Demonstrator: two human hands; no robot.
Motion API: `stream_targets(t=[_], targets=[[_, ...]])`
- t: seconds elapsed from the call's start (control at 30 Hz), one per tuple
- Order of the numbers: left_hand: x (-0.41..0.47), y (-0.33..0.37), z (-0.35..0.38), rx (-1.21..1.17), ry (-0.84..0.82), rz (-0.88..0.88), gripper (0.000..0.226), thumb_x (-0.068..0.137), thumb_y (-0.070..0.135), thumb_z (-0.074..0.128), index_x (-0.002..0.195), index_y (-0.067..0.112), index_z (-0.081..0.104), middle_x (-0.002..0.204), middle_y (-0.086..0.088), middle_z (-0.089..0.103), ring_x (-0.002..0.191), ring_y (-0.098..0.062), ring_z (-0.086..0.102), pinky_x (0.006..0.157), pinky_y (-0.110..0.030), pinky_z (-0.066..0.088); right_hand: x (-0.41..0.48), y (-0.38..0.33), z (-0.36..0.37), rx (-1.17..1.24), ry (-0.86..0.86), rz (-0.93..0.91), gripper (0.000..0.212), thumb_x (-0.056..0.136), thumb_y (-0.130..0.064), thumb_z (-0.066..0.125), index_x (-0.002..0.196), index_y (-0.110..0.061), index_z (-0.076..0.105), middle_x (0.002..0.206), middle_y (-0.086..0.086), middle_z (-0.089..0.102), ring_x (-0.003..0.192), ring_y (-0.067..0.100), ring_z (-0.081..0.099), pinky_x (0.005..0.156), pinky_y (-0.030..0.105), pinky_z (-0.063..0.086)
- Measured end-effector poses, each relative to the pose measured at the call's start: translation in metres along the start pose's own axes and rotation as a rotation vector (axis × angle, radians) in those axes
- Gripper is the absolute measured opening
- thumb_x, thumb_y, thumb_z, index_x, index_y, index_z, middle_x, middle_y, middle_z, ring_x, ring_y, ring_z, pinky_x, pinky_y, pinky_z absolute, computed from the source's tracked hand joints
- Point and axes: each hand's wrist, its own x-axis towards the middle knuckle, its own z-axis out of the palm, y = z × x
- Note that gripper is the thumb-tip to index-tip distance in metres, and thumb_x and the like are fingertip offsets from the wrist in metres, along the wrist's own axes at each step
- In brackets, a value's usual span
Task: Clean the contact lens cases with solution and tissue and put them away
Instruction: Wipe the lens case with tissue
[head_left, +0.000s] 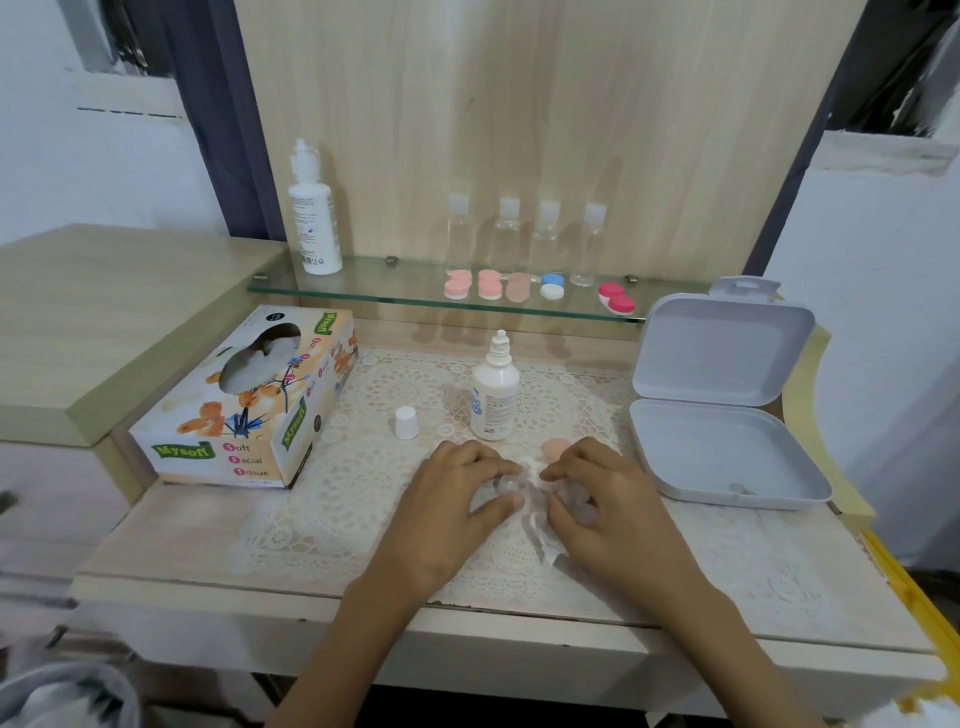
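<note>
Left hand (454, 499) curled round clear case (506, 486), right hand (602, 499) pinching tissue (546, 545)

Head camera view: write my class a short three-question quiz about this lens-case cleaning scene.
1. True or false: the solution bottle on the lace mat has its cap on.
2. The grey box is: A open, B shut, C upside down.
3. What do the left hand and right hand hold against the clear lens case?
Key: 1 false, the cap stands beside it; 2 A; 3 a tissue.
</note>
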Motion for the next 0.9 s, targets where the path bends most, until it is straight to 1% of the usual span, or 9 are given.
stream_targets(t=[0.07, 0.2, 0.37, 0.47, 0.6, 0.7, 0.77, 0.87, 0.9], targets=[[0.0, -0.001, 0.0, 0.008, 0.002, 0.003, 0.032, 0.086, 0.04, 0.061, 0.117, 0.03, 0.063, 0.105, 0.02, 0.054, 0.1, 0.001, 0.04, 0.092, -0.019, 0.035, -0.002, 0.002, 0.001, 0.011, -0.02, 0.018, 0.026, 0.079, -0.031, 0.055, 0.086, -0.011, 0.071, 0.089, -0.007, 0.054, 0.079, 0.01, 0.056, 0.07, 0.027, 0.049], [-0.001, -0.001, 0.0, 0.014, 0.003, 0.006, 0.033, 0.087, 0.041, 0.06, 0.118, 0.031, 0.062, 0.105, 0.021, 0.053, 0.1, 0.002, 0.039, 0.091, -0.017, 0.033, -0.005, 0.005, 0.005, -0.022, -0.001, -0.006, 0.013, 0.079, -0.018, 0.059, 0.082, -0.01, 0.069, 0.091, -0.008, 0.053, 0.079, 0.012, 0.054, 0.066, 0.031, 0.05], [-0.001, -0.001, 0.0, 0.026, 0.0, 0.004, 0.032, 0.087, 0.041, 0.06, 0.118, 0.031, 0.062, 0.106, 0.02, 0.053, 0.101, 0.001, 0.039, 0.091, -0.018, 0.033, -0.006, 0.004, 0.009, -0.074, 0.048, -0.073, 0.006, 0.075, -0.009, 0.064, 0.077, -0.01, 0.069, 0.101, -0.006, 0.061, 0.085, 0.015, 0.055, 0.062, 0.031, 0.051], [-0.001, 0.0, 0.0, 0.032, 0.002, 0.008, 0.032, 0.087, 0.04, 0.06, 0.118, 0.03, 0.062, 0.106, 0.019, 0.054, 0.101, 0.001, 0.039, 0.091, -0.017, 0.033, -0.006, 0.007, 0.011, -0.087, 0.058, -0.097, 0.011, 0.07, -0.009, 0.063, 0.077, -0.01, 0.072, 0.093, -0.004, 0.066, 0.083, 0.017, 0.059, 0.063, 0.032, 0.052], [-0.001, 0.0, 0.0, 0.032, 0.003, 0.009, 0.032, 0.088, 0.041, 0.059, 0.118, 0.031, 0.062, 0.106, 0.019, 0.054, 0.102, 0.001, 0.039, 0.09, -0.013, 0.03, -0.007, 0.008, 0.008, -0.095, 0.088, -0.159, 0.017, 0.074, -0.013, 0.058, 0.079, -0.009, 0.074, 0.085, -0.002, 0.069, 0.08, 0.016, 0.063, 0.067, 0.024, 0.049], [-0.001, 0.001, 0.0, 0.029, 0.007, 0.005, 0.031, 0.088, 0.04, 0.06, 0.118, 0.031, 0.062, 0.106, 0.019, 0.054, 0.102, 0.001, 0.039, 0.09, -0.014, 0.03, -0.007, 0.006, 0.007, -0.081, 0.085, -0.123, 0.015, 0.074, -0.015, 0.056, 0.079, -0.012, 0.07, 0.079, -0.004, 0.065, 0.072, 0.015, 0.06, 0.056, 0.03, 0.05], [-0.001, 0.001, -0.001, 0.034, 0.008, 0.005, 0.031, 0.088, 0.039, 0.06, 0.118, 0.03, 0.062, 0.107, 0.019, 0.054, 0.102, 0.001, 0.039, 0.091, -0.017, 0.031, -0.008, 0.003, 0.006, -0.096, 0.084, -0.068, 0.009, 0.072, -0.015, 0.057, 0.08, -0.016, 0.061, 0.074, -0.005, 0.057, 0.064, 0.013, 0.053, 0.048, 0.029, 0.045], [-0.002, 0.001, 0.0, 0.041, 0.009, 0.007, 0.031, 0.088, 0.039, 0.06, 0.118, 0.031, 0.062, 0.107, 0.019, 0.054, 0.102, 0.001, 0.039, 0.092, -0.019, 0.032, -0.008, -0.002, 0.004, -0.111, 0.076, -0.072, 0.004, 0.074, -0.019, 0.052, 0.077, -0.016, 0.054, 0.07, -0.005, 0.051, 0.059, 0.013, 0.047, 0.044, 0.029, 0.041], [-0.002, 0.001, 0.0, 0.042, 0.011, 0.008, 0.031, 0.088, 0.039, 0.06, 0.118, 0.031, 0.062, 0.107, 0.02, 0.054, 0.101, 0.001, 0.039, 0.091, -0.019, 0.033, -0.008, -0.003, 0.004, -0.118, 0.072, -0.082, 0.008, 0.075, -0.022, 0.049, 0.075, -0.016, 0.054, 0.069, -0.005, 0.051, 0.06, 0.012, 0.046, 0.044, 0.028, 0.041]])
